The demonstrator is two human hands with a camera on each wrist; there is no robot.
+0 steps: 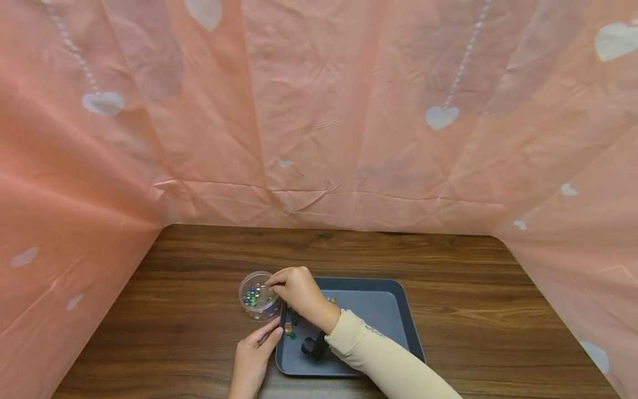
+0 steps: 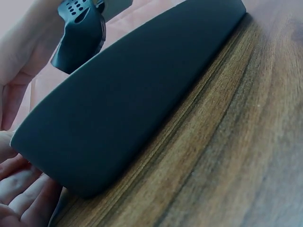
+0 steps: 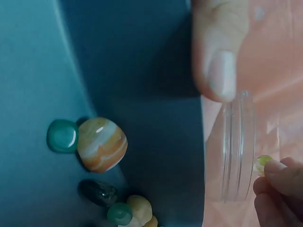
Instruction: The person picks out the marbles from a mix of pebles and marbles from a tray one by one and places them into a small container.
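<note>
My right hand (image 1: pixel 301 293) pinches a small clear, yellow-green marble (image 3: pixel 263 161) between thumb and fingertips. It is at the mouth of a round clear plastic tub (image 1: pixel 256 272), which holds several coloured marbles (image 1: pixel 253 298). My left hand (image 1: pixel 250 354) holds the left edge of a dark grey tray (image 1: pixel 371 316). Its thumb (image 3: pixel 222 75) lies on the rim, and its fingers (image 2: pixel 23 194) curl against the outer wall. Inside the tray near that edge are an orange-and-white banded stone (image 3: pixel 102 145) and a green stone (image 3: pixel 62 135).
More small stones (image 1: pixel 332 300) lie farther back in the tray, partly behind my right forearm. The tub stands on the wooden table (image 1: pixel 174 321) just left of the tray. Pink cloth (image 1: pixel 319 138) with hearts walls in the back and sides. A black wrist camera (image 1: pixel 315 347) hangs over the tray.
</note>
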